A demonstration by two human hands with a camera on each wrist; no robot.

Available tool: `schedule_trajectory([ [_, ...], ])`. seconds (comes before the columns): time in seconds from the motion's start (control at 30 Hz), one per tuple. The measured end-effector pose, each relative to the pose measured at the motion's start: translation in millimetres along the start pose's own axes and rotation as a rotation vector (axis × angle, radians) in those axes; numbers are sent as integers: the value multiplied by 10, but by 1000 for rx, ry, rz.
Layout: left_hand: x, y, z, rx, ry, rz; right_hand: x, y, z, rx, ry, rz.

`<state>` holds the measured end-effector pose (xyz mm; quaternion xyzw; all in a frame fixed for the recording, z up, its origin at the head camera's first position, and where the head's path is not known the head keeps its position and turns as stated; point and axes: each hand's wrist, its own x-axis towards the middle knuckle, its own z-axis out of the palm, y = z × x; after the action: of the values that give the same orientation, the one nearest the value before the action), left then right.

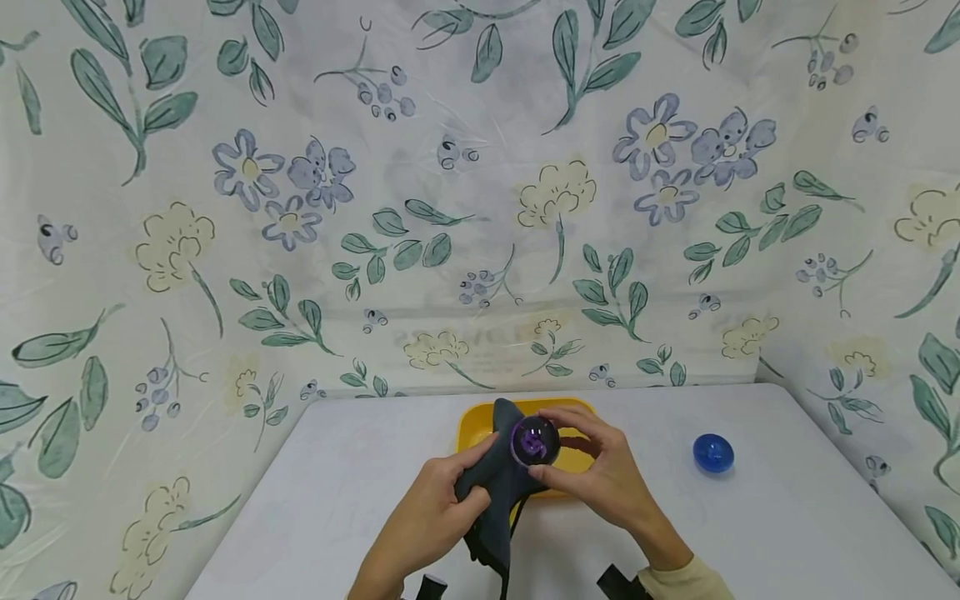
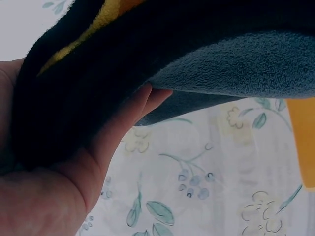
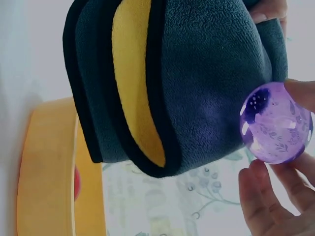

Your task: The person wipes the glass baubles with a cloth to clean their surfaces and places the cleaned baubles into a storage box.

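My left hand (image 1: 438, 508) grips a dark grey-blue cloth (image 1: 487, 479) with a black edge and a yellow underside, its thumb and fingers pinching the folds. In the left wrist view the cloth drapes over that hand's palm. My right hand (image 1: 600, 467) holds a see-through purple ball (image 3: 276, 123) between thumb and fingertips. One side of the ball lies against the cloth in the right wrist view. In the head view the ball (image 1: 535, 440) looks dark, with a purple swirl inside. Both hands are raised in front of a yellow tray (image 1: 472, 425).
A blue see-through ball (image 1: 713, 453) sits on the white table (image 1: 795, 517) at the right. Something red (image 3: 77, 182) shows inside the yellow tray in the right wrist view. A floral-patterned sheet (image 1: 480, 208) hangs behind the table and along its sides.
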<state>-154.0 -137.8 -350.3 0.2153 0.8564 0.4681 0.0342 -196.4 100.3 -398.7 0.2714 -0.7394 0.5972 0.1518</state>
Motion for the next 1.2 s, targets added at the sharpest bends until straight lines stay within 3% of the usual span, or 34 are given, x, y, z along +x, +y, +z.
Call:
schedule_trajectory([
  [0.47,-54,46,23,2,64,77,11,32,-12,43,-71,27],
  [0.77,-46,51,40,-16,77,87,6,4,-5,11,-103,56],
  [1.0,-14,45,52,-6,89,92,-12,-32,15,29,-179,77],
  [1.2,-13,10,33,-7,77,102,-30,-80,31,59,-218,54],
])
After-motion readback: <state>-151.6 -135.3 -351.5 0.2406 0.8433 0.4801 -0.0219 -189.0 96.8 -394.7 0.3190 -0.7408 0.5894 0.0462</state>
